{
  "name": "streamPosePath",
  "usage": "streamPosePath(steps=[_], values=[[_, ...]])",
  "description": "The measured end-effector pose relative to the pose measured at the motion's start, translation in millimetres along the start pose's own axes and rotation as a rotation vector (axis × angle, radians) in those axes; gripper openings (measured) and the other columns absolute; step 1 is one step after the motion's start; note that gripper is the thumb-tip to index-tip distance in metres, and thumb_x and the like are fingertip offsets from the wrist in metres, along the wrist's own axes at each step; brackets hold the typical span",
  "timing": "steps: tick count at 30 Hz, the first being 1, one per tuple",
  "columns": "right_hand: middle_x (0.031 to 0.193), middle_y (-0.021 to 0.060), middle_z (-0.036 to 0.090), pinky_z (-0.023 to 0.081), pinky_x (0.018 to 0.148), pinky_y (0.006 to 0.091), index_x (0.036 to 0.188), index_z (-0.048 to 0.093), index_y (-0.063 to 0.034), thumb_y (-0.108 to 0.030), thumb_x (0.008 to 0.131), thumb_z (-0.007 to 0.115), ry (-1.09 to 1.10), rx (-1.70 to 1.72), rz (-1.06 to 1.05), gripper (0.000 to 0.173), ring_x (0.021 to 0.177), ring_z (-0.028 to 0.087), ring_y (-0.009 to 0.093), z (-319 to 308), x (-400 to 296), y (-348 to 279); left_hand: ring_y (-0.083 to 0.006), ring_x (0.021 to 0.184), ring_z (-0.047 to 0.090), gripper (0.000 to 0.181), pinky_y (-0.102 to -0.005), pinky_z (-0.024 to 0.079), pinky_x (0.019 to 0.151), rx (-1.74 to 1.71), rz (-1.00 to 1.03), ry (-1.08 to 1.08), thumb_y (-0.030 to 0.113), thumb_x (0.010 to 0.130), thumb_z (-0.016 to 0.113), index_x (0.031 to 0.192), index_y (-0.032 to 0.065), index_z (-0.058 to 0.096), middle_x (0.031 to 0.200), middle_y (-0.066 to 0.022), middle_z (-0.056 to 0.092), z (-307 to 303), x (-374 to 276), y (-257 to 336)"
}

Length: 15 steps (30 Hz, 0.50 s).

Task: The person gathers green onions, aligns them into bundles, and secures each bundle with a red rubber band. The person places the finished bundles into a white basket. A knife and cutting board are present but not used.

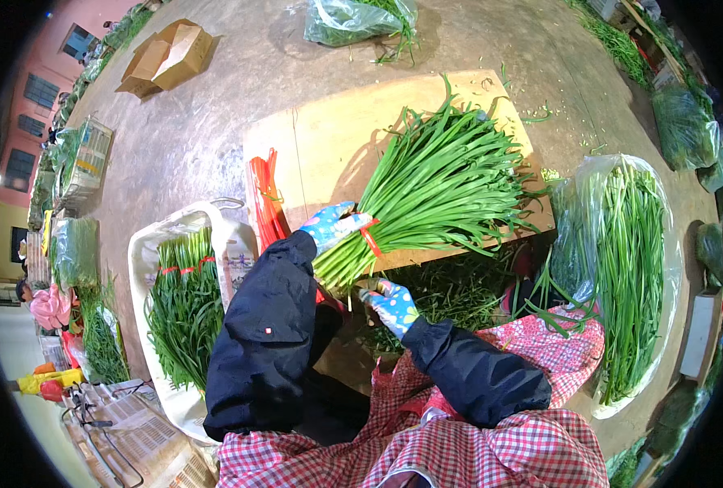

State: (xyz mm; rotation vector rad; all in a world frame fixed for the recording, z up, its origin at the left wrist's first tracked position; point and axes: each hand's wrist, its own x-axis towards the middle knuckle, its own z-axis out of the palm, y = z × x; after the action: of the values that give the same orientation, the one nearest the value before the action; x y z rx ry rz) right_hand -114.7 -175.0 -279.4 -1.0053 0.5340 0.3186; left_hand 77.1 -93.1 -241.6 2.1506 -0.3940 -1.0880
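Note:
A large bunch of green garlic chives [440, 183] lies slantwise over a pale wooden board [331, 140], its leaves fanned toward the far right. Around its lower stalks runs a red tie [370, 238]. My left hand [334, 226], in a blue patterned glove with dots, grips the stalks beside that tie. Below the cut stalk ends is my right hand [392, 305], gloved alike, its dirty fingertips close to the stalks. Whether it pinches a stalk is unclear. Several red tie strips [267, 195] rest on the board's left side.
At left, a white plastic basket [138, 268] holds red-tied bunches. Loose chives fill a clear plastic bag [633, 274] at right. Leaf scraps [453, 299] lie under the board's near edge. Farther off are a cardboard box [172, 58] and another bag of greens [361, 21].

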Motion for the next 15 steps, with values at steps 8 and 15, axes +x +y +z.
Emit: streamPosePath(steps=[8, 15], values=[[0.065, 0.0027, 0.058, 0.042, 0.046, 0.0257, 0.083, 0.059, -0.0008, -0.014, 0.081, 0.064, 0.004, 0.068, 0.078, 0.014, 0.053, 0.052, 0.010, -7, -5, 10, -0.0260, 0.111, 0.049, 0.058, -0.0336, 0.035, 0.095, 0.256, 0.077, -0.025, 0.046, 0.084, 0.051, 0.122, 0.0020, 0.048, 0.119, -0.0163, 0.053, 27, 3, -30], [0.063, -0.0017, 0.054, 0.040, 0.051, 0.0250, 0.074, 0.057, -0.0026, -0.013, 0.083, 0.059, -0.035, -0.214, -0.047, 0.014, 0.057, 0.045, 0.006, -32, -8, 24, -0.0319, 0.111, 0.049, 0.063, -0.0346, 0.037, 0.092, 0.195, 0.104, -0.126, 0.048, 0.083, 0.051, 0.120, -0.0025, 0.048, 0.117, -0.0224, 0.052, 27, -11, -3]])
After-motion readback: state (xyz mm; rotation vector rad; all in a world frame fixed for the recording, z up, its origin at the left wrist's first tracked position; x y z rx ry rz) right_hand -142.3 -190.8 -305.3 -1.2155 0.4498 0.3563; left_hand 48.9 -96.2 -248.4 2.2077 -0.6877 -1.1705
